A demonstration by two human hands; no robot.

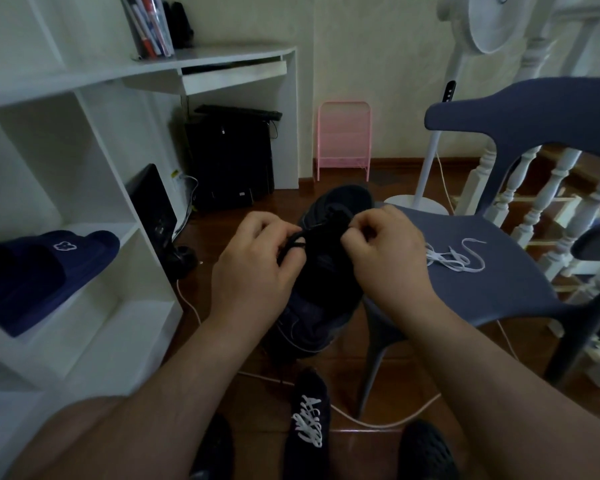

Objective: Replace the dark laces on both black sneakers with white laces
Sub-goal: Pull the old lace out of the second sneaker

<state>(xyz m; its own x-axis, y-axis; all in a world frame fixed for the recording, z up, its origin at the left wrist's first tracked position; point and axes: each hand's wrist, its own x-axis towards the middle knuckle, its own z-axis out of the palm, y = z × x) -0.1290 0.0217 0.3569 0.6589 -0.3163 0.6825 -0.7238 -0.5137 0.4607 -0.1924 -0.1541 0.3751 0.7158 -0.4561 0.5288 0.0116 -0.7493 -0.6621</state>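
A black sneaker (321,299) is held up in mid-air between my hands, toe pointing away, at the near edge of the blue chair seat. My left hand (253,268) pinches a loop of its dark lace (291,244) on the left side. On the right side of the lacing, my right hand (385,258) is closed on the dark lace. A second black sneaker (309,427) stands on the floor below, threaded with white laces. A loose white lace (454,258) lies in a heap on the chair seat.
A blue plastic chair (492,278) stands at right with a white stair railing (548,188) behind it. A white shelf unit (84,237) at left holds a navy slipper (39,271). A white cable (378,419) runs across the wooden floor. A fan stand and pink rack are behind.
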